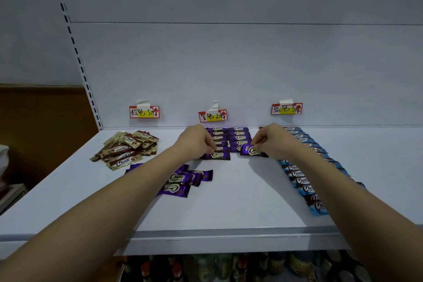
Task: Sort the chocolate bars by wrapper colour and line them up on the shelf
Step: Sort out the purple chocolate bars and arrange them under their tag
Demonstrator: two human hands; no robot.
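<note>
On the white shelf (229, 208) two columns of purple bars (238, 136) run back to the wall under the middle label. My left hand (196, 142) pinches a purple bar (217, 155) lying at the front of the left column. My right hand (272, 141) pinches another purple bar (250, 151), tilted, at the front of the right column. A loose pile of purple bars (180, 181) lies nearer me, partly under my left forearm. Brown-and-gold bars (126, 149) lie heaped at the left. A long row of blue bars (302, 178) runs along the right, partly hidden by my right arm.
Three handwritten price labels are taped to the back wall: left (144, 112), middle (212, 116), right (287, 109). A slotted upright (75, 52) borders the shelf at the left. Bottles (206, 268) stand on a lower level beneath the shelf's front edge.
</note>
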